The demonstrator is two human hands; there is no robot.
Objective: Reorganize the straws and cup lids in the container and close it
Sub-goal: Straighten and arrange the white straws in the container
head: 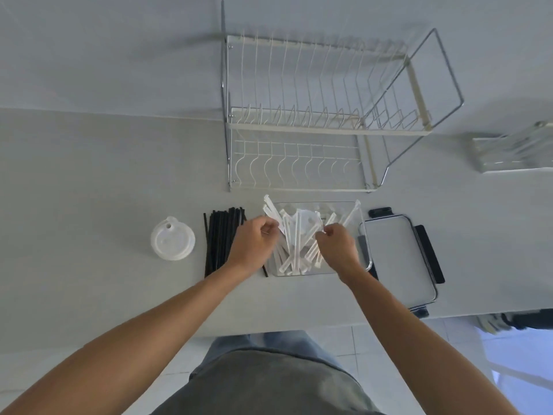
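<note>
While both hands work inside the box, stock on the counter point(104, 181), largest first:

1. Dish rack point(323, 115), 2-tier, wire, against the back wall, directly behind the container; its front edge sits just beyond the box, so little room at the back.
2. Container lid point(398, 259), clear w/ black latches, flat on the counter just right of the box, its front corner close to the counter edge.
3. Clear container point(299, 272), open-topped, centre of counter, holding a loose tangle of white wrapped straws point(294, 244); several poke up past the back rim. A white lid-like piece lies among them, hard to make out.
4. Black straws point(220, 241), bundle lying flat, just left of the box, partly under the left wrist.
5. Cup lid point(172, 238), translucent, alone, left of the black bundle, wide bare counter beyond it.
6. Glass item at far right edge, blurred, can't identify.

Left hand point(254, 242): fingers curled, pinching white straws at the box's left side. Right hand point(338, 245): fingers curled, pinching straws at the right side.
</note>
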